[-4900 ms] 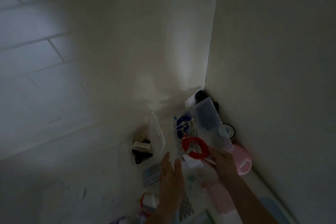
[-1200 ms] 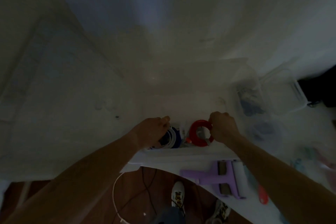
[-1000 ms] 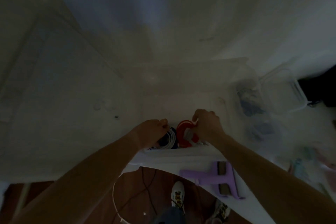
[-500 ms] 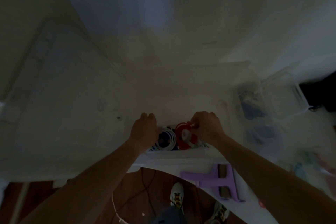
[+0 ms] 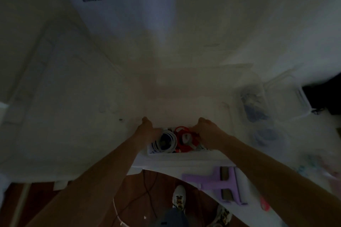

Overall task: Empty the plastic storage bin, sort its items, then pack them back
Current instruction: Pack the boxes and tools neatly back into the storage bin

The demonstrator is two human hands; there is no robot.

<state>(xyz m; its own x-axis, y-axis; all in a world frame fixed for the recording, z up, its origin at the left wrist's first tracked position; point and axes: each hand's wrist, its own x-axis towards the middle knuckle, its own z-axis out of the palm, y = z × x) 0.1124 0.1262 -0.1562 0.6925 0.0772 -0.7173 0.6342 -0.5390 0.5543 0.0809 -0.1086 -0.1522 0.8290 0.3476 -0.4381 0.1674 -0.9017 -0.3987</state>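
The large clear plastic storage bin [image 5: 203,72] stands on the white table in front of me, dim and hard to make out. At its near side sits a small white box [image 5: 177,154] with a coiled white cable [image 5: 172,139] and a red coil [image 5: 184,138] inside. My left hand [image 5: 147,131] grips the box's left end with curled fingers. My right hand [image 5: 208,131] grips its right end beside the red coil.
A purple lint roller [image 5: 221,184] lies at the table's near edge, with a small red item [image 5: 264,206] further right. Clear containers with dark contents [image 5: 254,105] stand right of the bin. A black object [image 5: 324,96] is at far right. Brown floor and my shoes [image 5: 179,199] show below.
My right hand let the red coil settle into the small box next to the white cable. Both hands then moved to the box's two ends.
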